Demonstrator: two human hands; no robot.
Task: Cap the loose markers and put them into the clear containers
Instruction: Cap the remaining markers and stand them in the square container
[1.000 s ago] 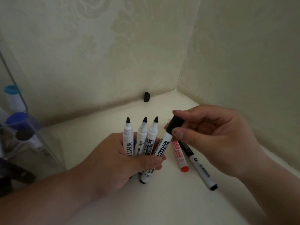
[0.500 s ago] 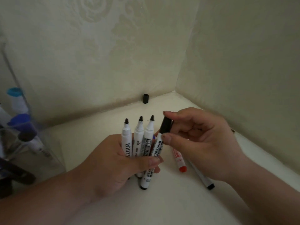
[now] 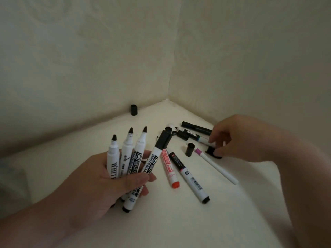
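The pale surface runs back into a corner between two walls. The left hand grips four whiteboard markers upright in a fan, three bare-tipped and the rightmost capped in black. The right hand, near the right wall, pinches a loose black cap lying on the surface. Between the hands lie a red marker, a black-ended marker and a thin white pen. Another cap stands beside the pen.

Markers and caps on cream surface
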